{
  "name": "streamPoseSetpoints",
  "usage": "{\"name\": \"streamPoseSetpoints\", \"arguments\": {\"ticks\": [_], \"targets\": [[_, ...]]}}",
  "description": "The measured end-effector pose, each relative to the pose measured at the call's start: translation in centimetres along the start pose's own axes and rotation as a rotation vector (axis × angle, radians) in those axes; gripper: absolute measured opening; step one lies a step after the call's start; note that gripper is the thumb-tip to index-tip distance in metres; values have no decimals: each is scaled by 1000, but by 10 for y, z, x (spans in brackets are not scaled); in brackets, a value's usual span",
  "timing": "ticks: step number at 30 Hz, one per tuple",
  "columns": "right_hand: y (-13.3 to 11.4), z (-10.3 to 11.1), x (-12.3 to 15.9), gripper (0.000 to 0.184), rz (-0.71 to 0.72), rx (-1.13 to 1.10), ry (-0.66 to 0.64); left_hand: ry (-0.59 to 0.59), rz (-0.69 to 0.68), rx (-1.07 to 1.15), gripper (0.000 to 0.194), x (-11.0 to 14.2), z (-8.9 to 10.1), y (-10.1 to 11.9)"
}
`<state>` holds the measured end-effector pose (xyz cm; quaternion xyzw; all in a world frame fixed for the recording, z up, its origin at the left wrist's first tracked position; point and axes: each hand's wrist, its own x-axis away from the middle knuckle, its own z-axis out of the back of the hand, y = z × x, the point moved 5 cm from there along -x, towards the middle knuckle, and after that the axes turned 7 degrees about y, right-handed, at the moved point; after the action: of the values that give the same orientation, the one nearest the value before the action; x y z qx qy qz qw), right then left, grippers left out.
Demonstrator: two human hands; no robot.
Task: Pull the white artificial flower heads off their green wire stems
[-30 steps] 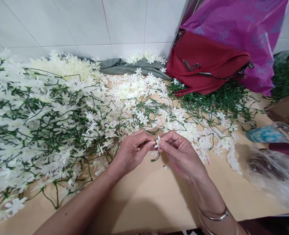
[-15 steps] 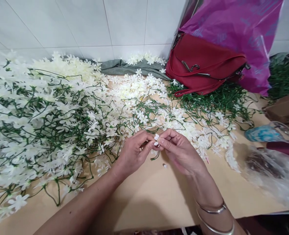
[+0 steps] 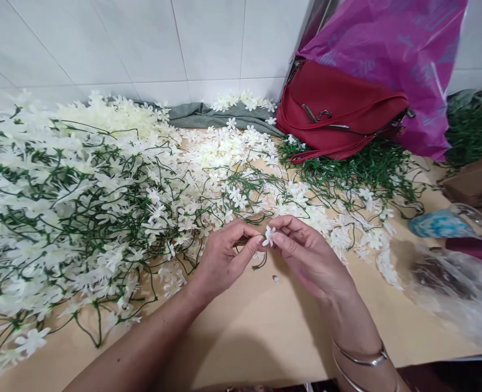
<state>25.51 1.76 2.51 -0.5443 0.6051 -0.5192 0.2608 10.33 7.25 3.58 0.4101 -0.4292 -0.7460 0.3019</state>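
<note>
A small white artificial flower (image 3: 269, 236) is pinched at its petals by the thumb and forefinger of my right hand (image 3: 302, 253). My left hand (image 3: 227, 256) is closed just beside it, thumb pressed to forefinger. From beneath the left fingertips a short green stem (image 3: 259, 266) hangs down; where it joins the flower is hidden. On the table (image 3: 241, 332), a tiny white piece (image 3: 276, 279) lies below my hands. A large heap of white artificial flowers (image 3: 73, 190) on green stems fills the left side and reaches close to my left hand.
Loose white blossoms (image 3: 224, 147) spread along the back. A red handbag (image 3: 343, 109) rests on green artificial foliage (image 3: 363, 163), with a purple plastic bag (image 3: 412, 60) behind. At right lie a clear cup with a blue pattern (image 3: 440, 223) and a clear plastic bag (image 3: 457, 294).
The white flower has turned between my fingertips and now shows its open petals. My right hand has shifted slightly right, widening the gap between the hands. The surroundings stay put.
</note>
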Motion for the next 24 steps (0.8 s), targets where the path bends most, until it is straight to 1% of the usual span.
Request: {"name": "streamPoseSetpoints", "arguments": {"ticks": [3, 8, 11, 14, 16, 17, 19, 20, 21, 23, 24], "targets": [[3, -2, -1, 24, 5, 30, -4, 5, -61, -15, 16, 0, 0, 2], [5, -1, -2, 27, 22, 76, 30, 3, -131, -9, 13, -2, 0, 4], [6, 0, -4, 29, 31, 104, 28, -13, -125, -10, 13, -2, -1, 2], [7, -1, -5, 29, 22, 84, 22, -18, -124, -18, 16, -2, -1, 4], [6, 0, -5, 29, 33, 71, 43, 1, -92, -25, 18, -3, 1, 5], [4, 2, -4, 29, 57, 82, 62, 29, -54, -8, 17, -3, 4, 5], [-2, 6, -2, 27, 142, 176, 95, 120, 60, 81, 10, -4, 11, 2], [-4, 8, -1, 24, 192, 265, 96, 176, 114, 144, 16, -5, 16, 1], [-5, 8, 0, 21, 241, 375, 80, 231, 153, 203, 26, -5, 20, 0], [-4, 7, 1, 15, 328, 630, 16, 307, 176, 276, 46, -6, 28, 1], [-2, 6, 1, 13, 371, 753, -17, 330, 163, 290, 49, -7, 31, 3]]}}
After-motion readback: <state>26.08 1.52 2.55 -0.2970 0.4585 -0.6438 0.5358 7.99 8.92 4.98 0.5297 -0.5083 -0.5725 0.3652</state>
